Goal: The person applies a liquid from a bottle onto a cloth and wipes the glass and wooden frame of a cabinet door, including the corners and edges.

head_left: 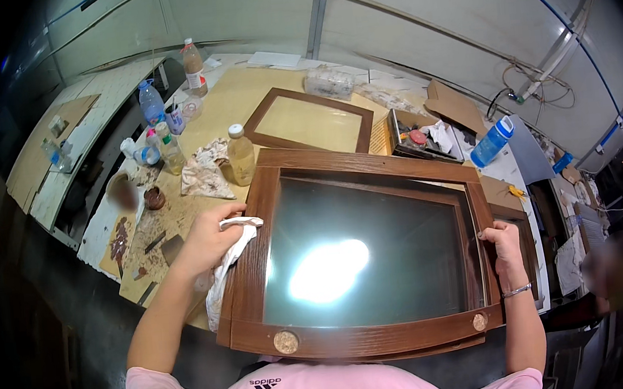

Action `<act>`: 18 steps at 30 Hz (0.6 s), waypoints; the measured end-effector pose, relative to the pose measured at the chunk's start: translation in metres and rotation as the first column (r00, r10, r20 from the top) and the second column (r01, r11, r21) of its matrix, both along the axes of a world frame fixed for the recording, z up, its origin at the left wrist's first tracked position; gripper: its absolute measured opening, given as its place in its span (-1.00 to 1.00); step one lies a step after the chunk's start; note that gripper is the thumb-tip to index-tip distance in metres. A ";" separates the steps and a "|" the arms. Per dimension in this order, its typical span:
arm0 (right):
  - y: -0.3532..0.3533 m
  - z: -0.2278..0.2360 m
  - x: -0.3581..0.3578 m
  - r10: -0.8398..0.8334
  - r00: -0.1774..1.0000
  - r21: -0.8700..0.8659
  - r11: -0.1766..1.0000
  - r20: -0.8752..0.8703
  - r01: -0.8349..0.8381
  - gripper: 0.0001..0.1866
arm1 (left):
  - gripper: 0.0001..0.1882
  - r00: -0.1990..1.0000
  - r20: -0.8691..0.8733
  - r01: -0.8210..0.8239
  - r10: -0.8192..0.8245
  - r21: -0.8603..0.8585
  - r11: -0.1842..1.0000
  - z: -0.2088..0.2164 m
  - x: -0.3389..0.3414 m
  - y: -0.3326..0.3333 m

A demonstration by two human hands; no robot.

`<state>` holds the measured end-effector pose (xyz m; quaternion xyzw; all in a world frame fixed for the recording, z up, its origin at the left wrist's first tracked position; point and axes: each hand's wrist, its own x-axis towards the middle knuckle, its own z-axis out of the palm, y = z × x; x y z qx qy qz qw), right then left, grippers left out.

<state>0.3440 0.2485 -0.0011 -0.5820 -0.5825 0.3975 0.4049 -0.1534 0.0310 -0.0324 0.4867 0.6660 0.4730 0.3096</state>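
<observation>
A brown wooden cabinet door with a glass pane (362,264) lies tilted in front of me, its near edge close to my body. Two round cork-coloured discs (286,342) sit on its near rail. At the door's left side, my left hand (215,236) is closed on a white cloth (230,264) that hangs down along the wooden edge. My right hand (504,240) grips the right stile, thumb on top and fingers mostly hidden behind it. Another brown wooden frame shows partly beneath the door. Light glares off the glass.
Beyond the door lies another brown frame (312,116) on the table. To the left stand a capped bottle of yellowish liquid (241,156), a stained rag (206,175) and several bottles. A box of odds and ends (425,138) and a blue bottle (492,141) are at the right.
</observation>
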 end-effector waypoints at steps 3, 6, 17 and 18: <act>-0.004 0.031 -0.008 0.022 1.000 0.075 0.997 0.015 -0.023 -0.83 | -0.49 0.942 0.332 0.082 -0.056 -0.064 0.995 0.032 0.000 0.006; -0.013 0.067 -0.018 0.048 0.998 0.091 0.995 -0.031 -0.045 -0.85 | -0.57 0.950 0.308 0.096 -0.052 -0.129 0.987 0.055 -0.013 0.014; -0.009 0.152 0.023 0.352 0.935 0.578 0.774 -0.051 -0.260 -0.51 | -0.62 0.949 -0.254 -0.081 0.186 0.374 0.924 0.170 -0.005 0.003; -0.005 0.144 0.032 0.343 0.939 0.609 0.749 -0.018 -0.262 -0.53 | -0.66 0.931 -0.239 -0.183 0.275 0.348 0.920 0.165 -0.003 0.006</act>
